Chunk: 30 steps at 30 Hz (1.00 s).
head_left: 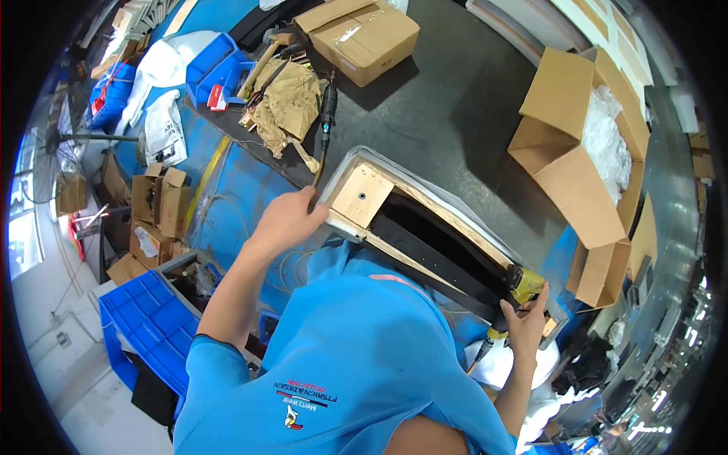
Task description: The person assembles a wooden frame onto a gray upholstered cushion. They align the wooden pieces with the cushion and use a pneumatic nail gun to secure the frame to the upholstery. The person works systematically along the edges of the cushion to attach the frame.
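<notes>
A long wooden frame (425, 260) with grey fabric around its sides lies across the table's near edge, close against my body. It has a pale wood block (362, 194) at its left end and a black panel inside. My left hand (284, 222) is closed at the frame's left corner, thumb against the edge; its fingertips are partly hidden. At the right end my right hand (525, 326) grips a yellow and black air tool (525, 283), which looks like a stapler or nail gun. The tool rests over the frame's right end, and its nose is hidden.
A black air screwdriver (328, 105) lies beyond my left hand, its hose running toward that hand. Brown paper (288, 98), a hammer (265, 61) and blue bins (216, 68) are at the far left. A closed carton (360, 42) stands behind; an open carton (565, 114) holds plastic wrap.
</notes>
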### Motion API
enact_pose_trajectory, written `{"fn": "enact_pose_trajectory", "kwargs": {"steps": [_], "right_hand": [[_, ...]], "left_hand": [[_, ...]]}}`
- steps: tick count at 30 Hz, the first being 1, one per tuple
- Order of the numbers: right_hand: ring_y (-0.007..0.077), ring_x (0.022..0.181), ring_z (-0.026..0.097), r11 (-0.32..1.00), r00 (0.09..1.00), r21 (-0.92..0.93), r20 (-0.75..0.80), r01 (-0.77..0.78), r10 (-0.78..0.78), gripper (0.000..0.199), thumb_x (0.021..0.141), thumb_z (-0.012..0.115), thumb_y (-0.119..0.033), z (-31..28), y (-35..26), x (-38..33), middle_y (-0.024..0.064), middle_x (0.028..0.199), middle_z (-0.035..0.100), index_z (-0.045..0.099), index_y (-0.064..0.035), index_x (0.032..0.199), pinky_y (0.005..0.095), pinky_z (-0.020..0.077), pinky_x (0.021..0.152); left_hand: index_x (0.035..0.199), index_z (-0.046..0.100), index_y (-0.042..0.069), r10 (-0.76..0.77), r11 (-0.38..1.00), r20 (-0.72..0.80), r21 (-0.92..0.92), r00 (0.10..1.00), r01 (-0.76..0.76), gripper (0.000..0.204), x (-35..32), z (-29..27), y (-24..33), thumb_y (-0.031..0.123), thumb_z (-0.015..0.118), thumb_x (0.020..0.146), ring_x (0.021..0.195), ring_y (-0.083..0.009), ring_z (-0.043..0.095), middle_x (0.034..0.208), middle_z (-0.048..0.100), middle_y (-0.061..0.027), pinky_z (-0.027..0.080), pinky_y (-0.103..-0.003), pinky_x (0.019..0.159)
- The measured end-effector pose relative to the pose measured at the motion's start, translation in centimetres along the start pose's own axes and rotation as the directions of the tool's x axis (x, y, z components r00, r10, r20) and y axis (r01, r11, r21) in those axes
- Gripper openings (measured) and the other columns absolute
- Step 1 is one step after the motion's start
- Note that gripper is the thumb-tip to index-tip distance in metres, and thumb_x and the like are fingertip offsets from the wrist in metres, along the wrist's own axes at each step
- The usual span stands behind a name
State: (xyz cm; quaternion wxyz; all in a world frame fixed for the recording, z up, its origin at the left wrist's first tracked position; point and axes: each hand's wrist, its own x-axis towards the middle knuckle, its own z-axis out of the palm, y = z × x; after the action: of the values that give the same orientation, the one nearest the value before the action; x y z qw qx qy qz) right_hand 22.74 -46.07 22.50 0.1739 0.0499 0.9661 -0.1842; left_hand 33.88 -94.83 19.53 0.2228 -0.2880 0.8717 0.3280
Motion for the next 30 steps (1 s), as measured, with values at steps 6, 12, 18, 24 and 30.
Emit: {"fn": "enact_pose_trajectory", "kwargs": {"steps": [6, 12, 18, 24, 30], "right_hand": [[0.0184, 0.073, 0.057, 0.999, 1.0, -0.025, 0.006, -0.022, 0.022, 0.11, 0.085, 0.089, -0.02, 0.0, -0.8, -0.2, 0.0065, 0.089, 0.057, 0.021, -0.01, 0.171, 0.0327, 0.051, 0.072], [0.0248, 0.073, 0.065, 0.985, 0.999, -0.174, 0.043, -0.019, 0.027, 0.088, 0.087, 0.086, -0.025, -2.2, -1.5, -0.1, 0.0123, 0.087, 0.068, 0.043, -0.0035, 0.161, 0.0373, 0.0537, 0.071], [0.0299, 0.101, 0.074, 0.94, 0.948, 0.148, -0.13, 0.308, -0.291, 0.044, 0.092, 0.082, -0.022, 1.8, -16.2, 1.2, 0.0152, 0.109, 0.076, 0.072, -0.004, 0.13, 0.0401, 0.0575, 0.092], [0.0351, 0.108, 0.069, 0.761, 0.769, 0.19, 0.044, 0.62, -0.638, 0.033, 0.092, 0.078, -0.027, 11.6, -25.8, 6.5, 0.0131, 0.113, 0.074, 0.075, -0.0066, 0.118, 0.0446, 0.0555, 0.093], [0.0318, 0.093, 0.073, 0.666, 0.679, 0.133, -0.112, 0.734, -0.725, 0.017, 0.089, 0.075, -0.015, 13.2, -25.1, 4.5, 0.0102, 0.102, 0.077, 0.077, -0.0081, 0.104, 0.0447, 0.0582, 0.078]], "left_hand": [[0.078, 0.07, -0.005, -0.032, 0.908, 0.206, -0.402, 0.978, 0.114, 0.045, -0.2, -0.3, -2.3, 0.033, 0.056, 0.097, 0.062, -0.0341, 0.073, 0.07, 0.071, -0.0233, 0.058, -0.044, 0.065], [0.1, 0.071, -0.004, 0.086, 0.987, 0.044, 0.133, 0.995, -0.091, 0.034, 4.4, -4.9, 2.6, 0.028, 0.062, 0.101, 0.085, -0.027, 0.076, 0.089, 0.076, -0.0196, 0.058, -0.037, 0.078], [0.129, 0.068, -0.002, 0.499, 0.764, 0.022, -0.483, 0.867, -0.428, 0.03, 10.4, -1.4, 2.8, 0.017, 0.061, 0.108, 0.118, -0.0218, 0.069, 0.124, 0.074, -0.0149, 0.051, -0.035, 0.105], [0.124, 0.071, -0.001, 0.716, 0.668, 0.081, -0.366, 0.693, -0.647, 0.025, 12.0, -2.6, 4.5, 0.012, 0.062, 0.105, 0.105, -0.0282, 0.075, 0.114, 0.078, -0.0149, 0.056, -0.037, 0.095], [0.118, 0.073, -0.003, 0.719, 0.459, 0.033, -0.773, 0.695, -0.438, 0.024, 13.5, -3.3, 4.2, 0.014, 0.059, 0.109, 0.089, -0.0145, 0.073, 0.102, 0.078, -0.0095, 0.059, -0.03, 0.083]]}}
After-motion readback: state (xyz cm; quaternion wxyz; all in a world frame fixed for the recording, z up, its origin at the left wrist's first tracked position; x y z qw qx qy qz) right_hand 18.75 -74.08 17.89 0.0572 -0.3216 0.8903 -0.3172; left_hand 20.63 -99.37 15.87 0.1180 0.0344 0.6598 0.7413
